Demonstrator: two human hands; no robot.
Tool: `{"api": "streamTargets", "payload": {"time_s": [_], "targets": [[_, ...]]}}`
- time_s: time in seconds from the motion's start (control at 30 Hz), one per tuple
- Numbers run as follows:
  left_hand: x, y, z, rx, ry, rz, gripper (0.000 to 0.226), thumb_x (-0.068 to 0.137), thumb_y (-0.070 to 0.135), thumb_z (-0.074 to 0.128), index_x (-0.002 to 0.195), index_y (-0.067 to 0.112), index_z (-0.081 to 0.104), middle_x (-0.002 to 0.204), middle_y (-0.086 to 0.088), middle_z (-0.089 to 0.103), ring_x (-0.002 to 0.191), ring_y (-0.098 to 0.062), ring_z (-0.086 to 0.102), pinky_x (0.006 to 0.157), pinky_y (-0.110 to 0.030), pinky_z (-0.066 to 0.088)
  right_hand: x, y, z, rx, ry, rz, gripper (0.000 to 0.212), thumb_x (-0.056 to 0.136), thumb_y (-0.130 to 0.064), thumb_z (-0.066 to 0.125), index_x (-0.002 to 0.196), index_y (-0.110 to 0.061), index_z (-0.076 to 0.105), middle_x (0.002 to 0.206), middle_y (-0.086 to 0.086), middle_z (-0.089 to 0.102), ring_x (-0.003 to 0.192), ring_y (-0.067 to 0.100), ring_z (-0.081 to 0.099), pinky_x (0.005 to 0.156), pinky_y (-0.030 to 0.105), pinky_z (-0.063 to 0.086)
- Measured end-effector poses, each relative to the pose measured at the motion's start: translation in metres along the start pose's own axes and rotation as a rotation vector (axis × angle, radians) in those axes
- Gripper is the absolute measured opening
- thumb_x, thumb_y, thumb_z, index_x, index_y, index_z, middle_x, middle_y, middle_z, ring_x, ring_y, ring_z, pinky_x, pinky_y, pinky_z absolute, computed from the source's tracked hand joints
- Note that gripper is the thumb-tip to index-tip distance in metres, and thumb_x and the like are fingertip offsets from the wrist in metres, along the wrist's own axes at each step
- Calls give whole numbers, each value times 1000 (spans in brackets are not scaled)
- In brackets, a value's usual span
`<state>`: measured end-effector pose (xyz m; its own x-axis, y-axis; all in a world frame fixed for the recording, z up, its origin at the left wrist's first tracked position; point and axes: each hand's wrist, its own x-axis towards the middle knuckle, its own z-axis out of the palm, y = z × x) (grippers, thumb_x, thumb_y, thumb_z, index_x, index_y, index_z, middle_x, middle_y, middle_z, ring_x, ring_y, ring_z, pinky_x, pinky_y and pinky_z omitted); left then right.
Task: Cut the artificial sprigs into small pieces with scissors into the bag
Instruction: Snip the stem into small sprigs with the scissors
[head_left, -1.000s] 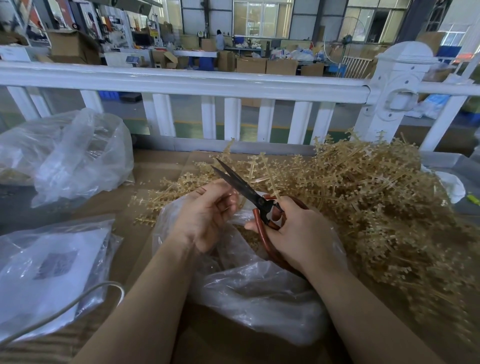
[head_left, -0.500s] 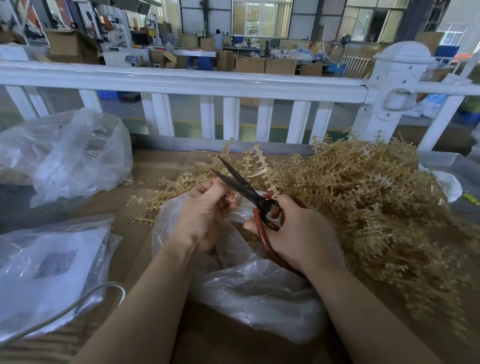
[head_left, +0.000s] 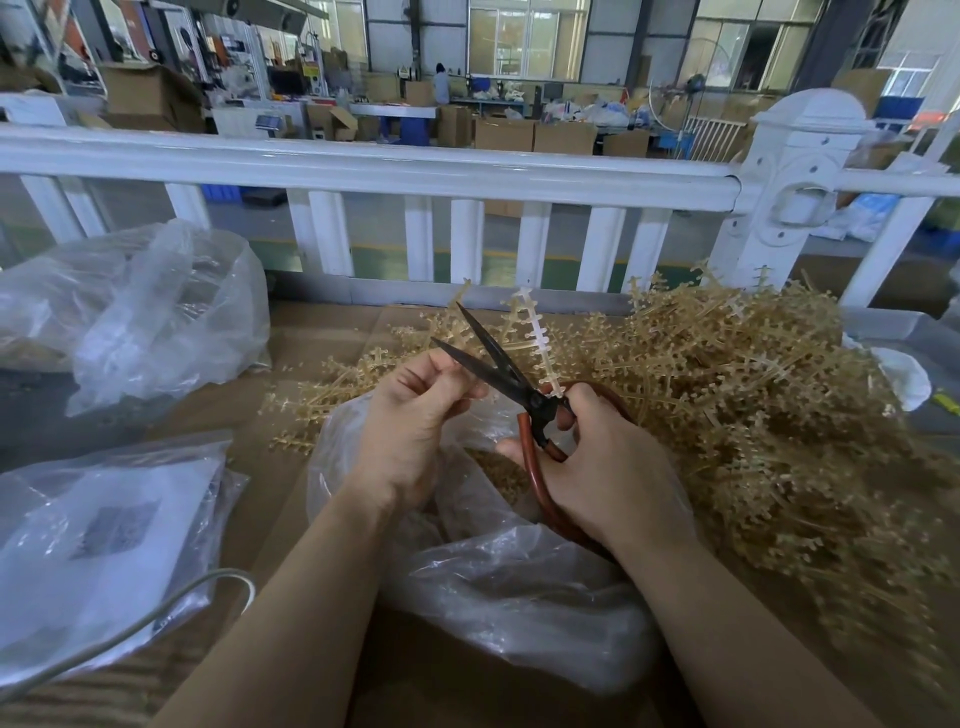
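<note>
Your right hand (head_left: 608, 467) grips the scissors (head_left: 511, 382), blades apart, tips pointing up-left and away from you. Your left hand (head_left: 415, 421) pinches a sprig (head_left: 537, 338) that stands nearly upright beside the blades, above the open bag (head_left: 519, 587). The sprig pile (head_left: 753, 395) lies right on the cardboard-covered table (head_left: 311, 343), before a white railing (head_left: 363, 161) and a warehouse floor. Since a second ago, the sprig has risen higher.

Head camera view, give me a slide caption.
Right hand holds open scissors over the bag; left hand pinches a sprig.
</note>
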<state>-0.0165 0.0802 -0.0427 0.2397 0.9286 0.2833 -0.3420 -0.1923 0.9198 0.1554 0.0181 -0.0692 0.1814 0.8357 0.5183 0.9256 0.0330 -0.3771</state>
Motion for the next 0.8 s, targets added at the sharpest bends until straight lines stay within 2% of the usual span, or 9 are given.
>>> {"api": "streamTargets", "payload": {"time_s": [0.2, 0.33, 0.5, 0.63, 0.7, 0.8], "targets": [[0, -2, -1, -36, 8, -20, 17, 88, 9, 65, 72, 14, 67, 71, -2, 65, 71, -9, 57, 70, -16, 48, 0, 0, 1, -14, 15, -25, 60, 72, -99, 37, 81, -39, 29, 72, -23, 50, 59, 5, 53, 47, 15, 32], [0, -2, -2, -62, -2, -27, 8, 80, 20, 68, 76, 13, 67, 72, 0, 67, 72, -8, 59, 70, -16, 49, -1, 0, 0, -21, 40, -46, 58, 76, -96, 38, 77, -38, 27, 64, -22, 49, 53, 2, 53, 45, 13, 31], [0, -3, -2, -61, -18, -43, 8, 82, 20, 66, 81, 13, 68, 73, -1, 67, 73, -9, 59, 73, -18, 48, -2, 0, -2, -14, 35, -55, 60, 77, -95, 38, 78, -35, 35, 64, -22, 50, 55, 2, 51, 48, 15, 35], [1, -2, -2, -65, -37, -45, 7, 85, 17, 63, 80, 13, 65, 74, -2, 64, 74, -10, 57, 77, -25, 44, -3, -1, -4, -5, 57, -59, 61, 78, -95, 32, 77, -33, 36, 59, -21, 45, 50, 1, 43, 47, 12, 25], [0, -1, -2, -63, -42, -54, 6, 85, 16, 64, 79, 13, 64, 75, -1, 64, 74, -10, 57, 79, -27, 43, -3, -1, -4, -3, 48, -62, 63, 78, -96, 27, 76, -34, 35, 58, -20, 47, 50, 3, 45, 47, 14, 27], [1, 0, -3, -135, -49, -113, 10, 85, 18, 69, 76, 20, 66, 77, 0, 65, 77, -12, 60, 81, -30, 43, -3, -1, -4, -9, 45, -65, 61, 79, -94, 36, 76, -33, 35, 59, -18, 49, 50, 2, 45, 47, 14, 28]]}}
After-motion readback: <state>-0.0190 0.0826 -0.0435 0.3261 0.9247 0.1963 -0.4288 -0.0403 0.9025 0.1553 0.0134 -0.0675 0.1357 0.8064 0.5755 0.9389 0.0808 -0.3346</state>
